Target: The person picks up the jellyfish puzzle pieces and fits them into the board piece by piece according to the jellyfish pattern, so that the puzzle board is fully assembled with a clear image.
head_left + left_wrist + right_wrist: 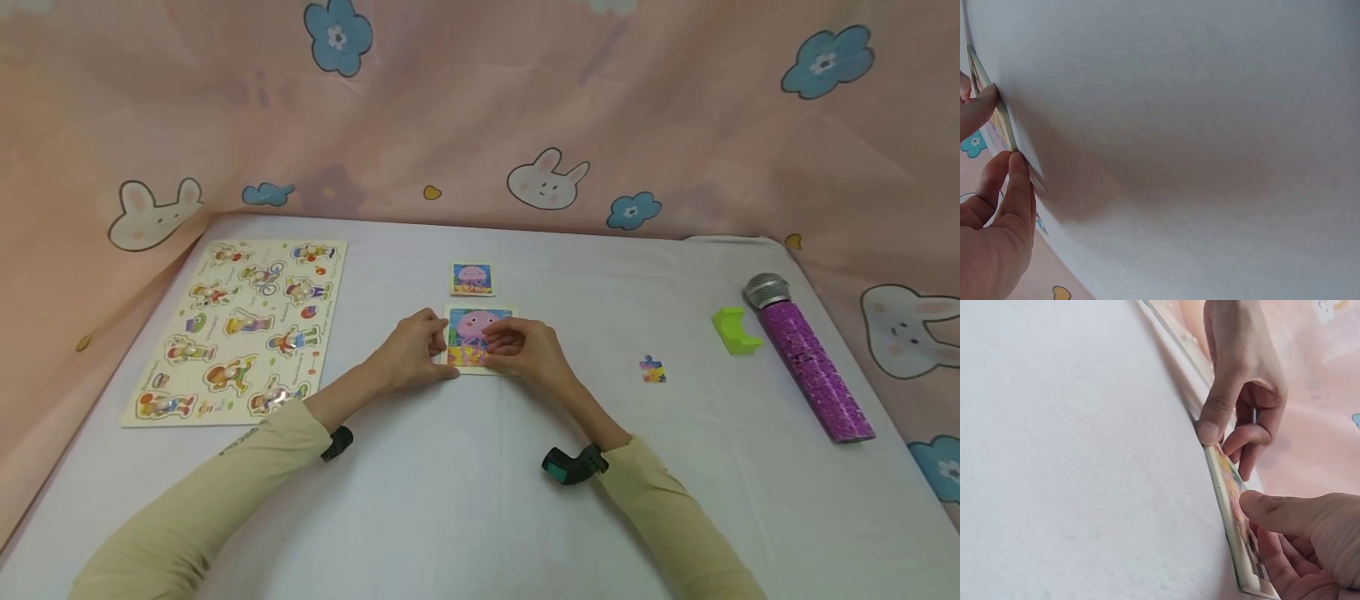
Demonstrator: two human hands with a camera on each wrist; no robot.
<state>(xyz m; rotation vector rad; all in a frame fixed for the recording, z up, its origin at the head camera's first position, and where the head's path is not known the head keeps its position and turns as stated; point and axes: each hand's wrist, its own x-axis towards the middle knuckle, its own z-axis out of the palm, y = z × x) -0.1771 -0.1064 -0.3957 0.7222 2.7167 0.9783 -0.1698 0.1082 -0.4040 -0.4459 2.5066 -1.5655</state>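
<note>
A small square jigsaw puzzle (465, 346) with a pink jellyfish picture lies flat in a pale tray at the middle of the table. My left hand (408, 350) holds its left edge, the thumb at the near corner and the fingertips farther up that side. Over its right part, my right hand (532, 354) pinches a puzzle piece at the picture; the fingers mostly hide this piece. In the right wrist view, the right thumb (1272, 509) lies over the puzzle's surface. Just beyond stands a smaller jellyfish picture card (472, 279), and one loose puzzle piece (652, 369) lies to the right.
On the left lies a large wooden board (240, 329) with several figure pieces. A lime green block (737, 331) and a purple glittery microphone (813, 367) lie at the right. Behind the white table (450, 500) hangs a pink cloth (465, 108) printed with rabbits and flowers.
</note>
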